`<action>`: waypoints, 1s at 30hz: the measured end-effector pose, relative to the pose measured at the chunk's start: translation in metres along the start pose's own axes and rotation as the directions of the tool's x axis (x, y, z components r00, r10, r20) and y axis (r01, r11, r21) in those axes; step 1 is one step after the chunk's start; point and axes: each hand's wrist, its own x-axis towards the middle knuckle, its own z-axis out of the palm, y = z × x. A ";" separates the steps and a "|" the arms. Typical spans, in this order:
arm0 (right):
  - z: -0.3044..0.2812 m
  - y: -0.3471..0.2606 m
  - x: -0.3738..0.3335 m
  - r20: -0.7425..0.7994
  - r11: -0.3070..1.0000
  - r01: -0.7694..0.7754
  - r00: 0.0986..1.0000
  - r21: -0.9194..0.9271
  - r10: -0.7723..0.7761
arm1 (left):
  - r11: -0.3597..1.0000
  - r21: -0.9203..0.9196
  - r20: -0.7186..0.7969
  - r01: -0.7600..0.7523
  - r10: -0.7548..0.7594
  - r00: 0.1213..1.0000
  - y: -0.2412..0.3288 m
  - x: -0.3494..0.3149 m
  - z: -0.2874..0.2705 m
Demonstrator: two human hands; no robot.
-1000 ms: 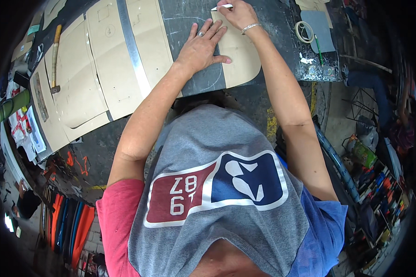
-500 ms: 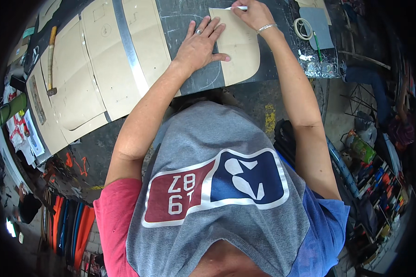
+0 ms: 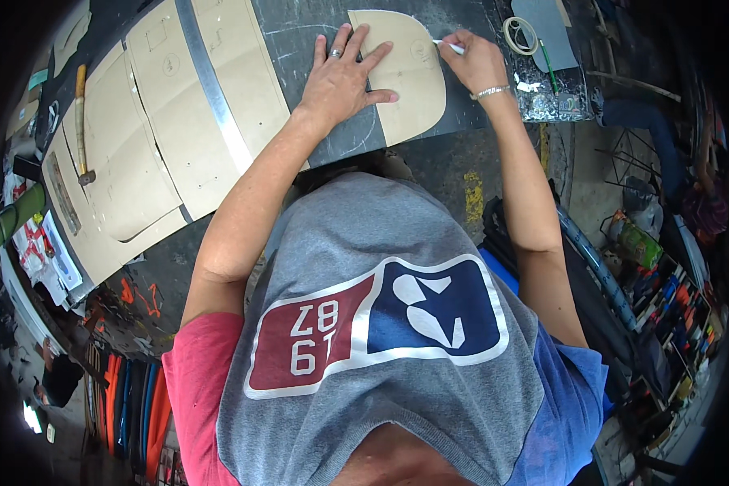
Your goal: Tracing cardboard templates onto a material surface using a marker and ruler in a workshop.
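A tan card template (image 3: 413, 93) with rounded corners lies on a dark sheet (image 3: 336, 150) marked with white lines. My left hand (image 3: 340, 85) rests flat with fingers spread, the fingertips and thumb on the template's left side and the palm over the dark sheet. In my right hand (image 3: 476, 69) is a slim white pen (image 3: 449, 46), pinched between the fingers. Its tip meets the template's curved right edge, near the upper corner.
To the left lie larger tan card patterns (image 3: 154, 97), a steel ruler (image 3: 211, 85) and a hammer (image 3: 81, 125). At right are a tape roll (image 3: 508, 36), a green pencil (image 3: 549, 69) and a grey sheet (image 3: 552, 28). Another person's leg (image 3: 644, 134) shows beyond.
My right hand and the pen have moved from the template's top edge round to its right edge. The template's rounded top right corner, hidden before, now shows. My left hand stays on the template.
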 end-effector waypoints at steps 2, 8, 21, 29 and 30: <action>-0.002 0.000 -0.017 0.004 0.997 -0.065 0.998 0.039 0.065 | 1.000 0.005 0.004 -0.004 0.004 1.000 0.001 0.000 0.000; -0.005 -0.010 -0.068 0.005 0.982 -0.175 0.985 0.074 0.175 | 1.000 0.015 0.015 -0.010 0.010 1.000 0.002 0.001 -0.003; 0.006 -0.051 -0.155 0.142 0.867 -0.434 0.901 0.246 0.411 | 0.997 0.078 0.032 -0.008 0.006 0.999 0.016 0.025 -0.015; 0.004 -0.015 -0.156 0.116 0.741 -0.332 0.937 0.584 0.329 | 0.998 -0.040 0.146 -0.038 0.044 0.988 0.004 0.107 -0.020; 0.001 -0.005 -0.155 0.141 0.690 -0.348 0.930 0.635 0.340 | 0.996 -0.037 0.172 -0.086 0.091 0.981 0.002 0.115 -0.018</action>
